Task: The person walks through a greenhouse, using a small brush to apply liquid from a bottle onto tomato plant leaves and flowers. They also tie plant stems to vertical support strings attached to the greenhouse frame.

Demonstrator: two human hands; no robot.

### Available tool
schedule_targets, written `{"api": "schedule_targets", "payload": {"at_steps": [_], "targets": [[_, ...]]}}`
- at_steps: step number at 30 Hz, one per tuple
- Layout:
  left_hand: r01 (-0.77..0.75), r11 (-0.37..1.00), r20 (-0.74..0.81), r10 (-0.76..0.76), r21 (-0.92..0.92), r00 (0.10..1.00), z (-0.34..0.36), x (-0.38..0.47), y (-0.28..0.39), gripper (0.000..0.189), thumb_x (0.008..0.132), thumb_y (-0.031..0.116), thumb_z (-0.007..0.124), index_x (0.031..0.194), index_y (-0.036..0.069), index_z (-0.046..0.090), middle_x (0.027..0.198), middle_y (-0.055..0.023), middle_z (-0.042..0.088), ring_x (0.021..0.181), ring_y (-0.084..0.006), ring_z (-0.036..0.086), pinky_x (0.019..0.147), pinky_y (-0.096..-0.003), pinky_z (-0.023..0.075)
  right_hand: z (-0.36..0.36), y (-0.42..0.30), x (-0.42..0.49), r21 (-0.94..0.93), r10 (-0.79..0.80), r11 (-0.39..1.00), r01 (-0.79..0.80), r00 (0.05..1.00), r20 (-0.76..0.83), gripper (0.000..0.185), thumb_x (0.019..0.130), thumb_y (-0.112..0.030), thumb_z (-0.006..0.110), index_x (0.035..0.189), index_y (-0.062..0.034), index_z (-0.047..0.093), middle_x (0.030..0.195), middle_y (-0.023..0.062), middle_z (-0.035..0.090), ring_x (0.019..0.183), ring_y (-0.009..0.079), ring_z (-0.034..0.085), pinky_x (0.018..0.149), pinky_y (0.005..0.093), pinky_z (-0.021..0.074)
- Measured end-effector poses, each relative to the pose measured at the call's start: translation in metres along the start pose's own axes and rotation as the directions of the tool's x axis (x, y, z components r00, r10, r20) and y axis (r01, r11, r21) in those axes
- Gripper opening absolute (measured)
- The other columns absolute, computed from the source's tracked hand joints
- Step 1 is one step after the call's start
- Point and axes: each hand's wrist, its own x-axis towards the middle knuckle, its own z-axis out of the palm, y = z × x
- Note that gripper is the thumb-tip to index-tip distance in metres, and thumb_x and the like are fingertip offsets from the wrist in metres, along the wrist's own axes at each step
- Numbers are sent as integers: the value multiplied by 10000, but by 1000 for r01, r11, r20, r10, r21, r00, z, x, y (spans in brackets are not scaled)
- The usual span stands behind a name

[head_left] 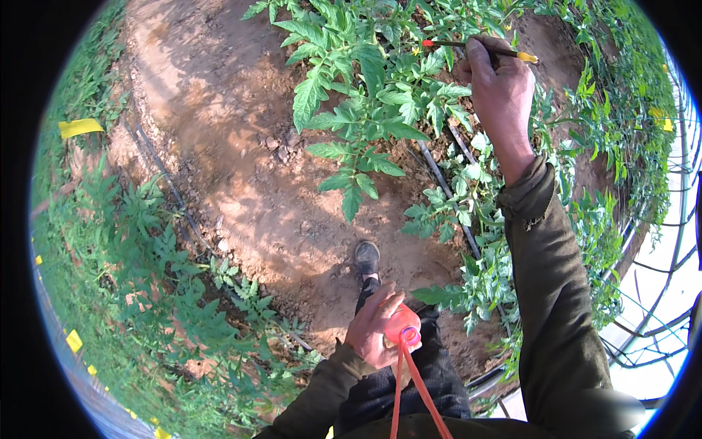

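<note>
My right hand (pixel 500 82) grips a thin brush (pixel 455 44) with a dark handle, a red tip on the left and a yellow end on the right. The red tip is close to a small yellow flower (pixel 417 51) on a leafy tomato plant (pixel 362 99); whether they touch I cannot tell. Low in the picture, my left hand (pixel 375 329) is wrapped around a pink-red plastic bottle (pixel 402 324). Its open mouth faces up towards me, and a pink strap (pixel 419 373) runs from its neck down to my body.
Bare soil (pixel 236 164) forms a path between rows of tomato plants (pixel 137 296). A black drip hose (pixel 167 181) lies along the left row, and another hose (pixel 447 189) on the right. Yellow cards (pixel 80 128) hang among the plants. A metal frame (pixel 680 219) stands far right.
</note>
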Motion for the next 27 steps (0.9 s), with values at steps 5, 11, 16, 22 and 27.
{"api": "schedule_targets", "payload": {"at_steps": [5, 11, 16, 22, 27], "targets": [[8, 1000, 2, -8, -16, 1000, -2, 3, 2, 940, 797, 358, 899, 1536, -21, 460, 1581, -320, 444, 1453, -488, 483, 1161, -520, 476, 3, 0, -1, -84, 44, 996, -41, 999, 31, 283, 1030, -294, 684, 1086, -28, 762, 780, 55, 765, 709, 139, 719, 734, 316, 571], [2, 1000, 4, -2, -29, 1000, -2, 4, -1, 958, 803, 361, 899, 1552, -17, 437, 1574, -331, 441, 1439, -503, 493, 1158, -531, 477, 2, 6, 1, 50, 37, 998, -36, 999, -3, 294, 1031, -286, 696, 1132, -20, 769, 817, 65, 783, 726, 130, 739, 723, 298, 582], [-11, 999, -47, 10, -30, 999, 1, 4, -1, 990, 747, 339, 951, 1549, 26, 462, 1537, -312, 476, 1391, -490, 537, 1132, -520, 497, 7, 6, 5, -2, 41, 999, -41, 999, 29, 295, 1024, -276, 700, 1114, -5, 773, 802, 67, 773, 708, 116, 720, 694, 292, 575], [-5, 1000, -56, 4, -24, 998, -1, 3, -4, 973, 749, 347, 952, 1534, 24, 476, 1536, -304, 484, 1387, -487, 542, 1129, -514, 497, 5, 8, 4, 68, 4, 998, -3, 1000, -13, 291, 1032, -261, 712, 1120, 12, 761, 778, 59, 749, 690, 104, 709, 647, 277, 571], [-6, 999, -54, 4, -35, 999, -4, 2, -6, 959, 759, 355, 948, 1525, 22, 478, 1554, -307, 468, 1397, -492, 535, 1135, -511, 495, 8, 12, 10, 4, -19, 1000, 19, 1000, -4, 285, 1028, -253, 715, 1117, 15, 761, 794, 51, 756, 699, 112, 708, 668, 288, 570]]}}
